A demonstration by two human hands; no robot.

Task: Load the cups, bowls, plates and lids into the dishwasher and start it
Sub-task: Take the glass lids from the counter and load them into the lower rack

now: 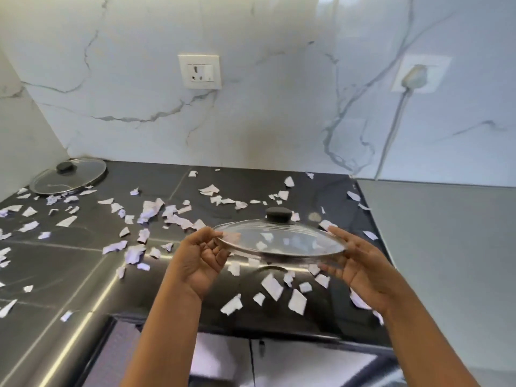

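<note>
I hold a round glass lid (279,241) with a steel rim and a black knob above the dark countertop (83,263), nearly level. My left hand (202,258) grips its left rim with curled fingers. My right hand (360,263) supports its right rim, fingers stretched along the edge. A second glass lid (68,177) with a black knob lies flat in the far left corner of the counter. No dishwasher, cups, bowls or plates are in view.
Several torn white paper scraps (150,210) litter the counter. A marble wall with a socket (199,71) stands behind. A grey surface (435,247) adjoins on the right. Cabinet fronts (279,361) show below the counter edge.
</note>
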